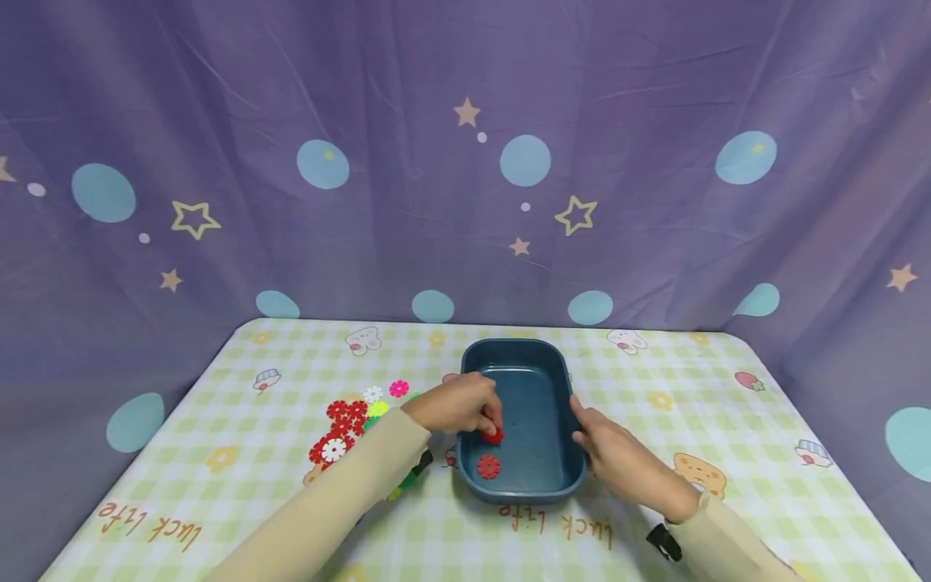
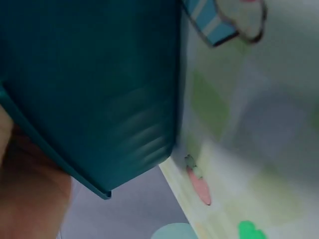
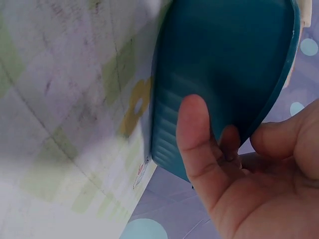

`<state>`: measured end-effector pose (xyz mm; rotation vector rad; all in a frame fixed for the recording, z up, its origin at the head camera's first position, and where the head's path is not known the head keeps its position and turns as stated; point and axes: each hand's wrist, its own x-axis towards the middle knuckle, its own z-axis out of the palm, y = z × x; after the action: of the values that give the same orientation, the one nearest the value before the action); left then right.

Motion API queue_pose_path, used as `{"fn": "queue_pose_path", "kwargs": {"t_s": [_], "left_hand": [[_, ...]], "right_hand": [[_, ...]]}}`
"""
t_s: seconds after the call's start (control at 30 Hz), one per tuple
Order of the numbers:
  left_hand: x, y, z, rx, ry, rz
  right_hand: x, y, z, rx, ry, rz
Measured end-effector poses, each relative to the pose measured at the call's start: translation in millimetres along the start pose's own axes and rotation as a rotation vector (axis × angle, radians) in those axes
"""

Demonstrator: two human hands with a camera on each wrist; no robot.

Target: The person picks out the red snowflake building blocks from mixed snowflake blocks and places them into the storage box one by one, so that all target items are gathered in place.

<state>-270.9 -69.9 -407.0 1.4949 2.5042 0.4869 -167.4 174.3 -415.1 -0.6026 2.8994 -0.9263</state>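
A deep blue-green plastic bin stands on the table. My left hand reaches over its left rim and pinches a red snowflake disc low inside the bin. Just in front of that lies another red snowflake disc, flat on the bin floor. On the opposite side, my right hand grips the rim, thumb on top and fingers along the outer wall, as the right wrist view shows. In the left wrist view the bin's outer wall hides the left fingertips.
Left of the bin lies a loose pile of snowflake discs, mostly red with some white, yellow, green and pink; the left forearm covers part of it. A checked tablecloth covers the table. Behind hangs a purple curtain.
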Motion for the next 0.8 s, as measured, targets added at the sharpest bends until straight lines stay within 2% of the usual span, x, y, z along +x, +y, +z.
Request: {"fn": "queue_pose_path", "kwargs": {"t_s": [0.13,0.33,0.5,0.67,0.73,0.8], "left_hand": [[7.0,-0.6,-0.6,0.015,-0.065,-0.013],[13.7,4.1,-0.4,0.183,-0.110,-0.026],[18.5,10.7,2.9,0.282,-0.106,-0.083],[19.5,13.2,4.6,0.296,-0.100,-0.127],[18.2,13.7,3.1,0.287,-0.083,-0.104],[14.7,14.9,-0.7,0.280,-0.051,-0.050]], "right_hand": [[1,-1,0,-0.046,0.024,-0.013],[1,1,1,-0.105,0.052,-0.068],[1,1,0,-0.102,0.049,-0.055],[2,1,1,-0.086,0.042,-0.046],[2,1,1,-0.080,0.044,-0.052],[1,1,2,-0.067,0.043,-0.051]]}}
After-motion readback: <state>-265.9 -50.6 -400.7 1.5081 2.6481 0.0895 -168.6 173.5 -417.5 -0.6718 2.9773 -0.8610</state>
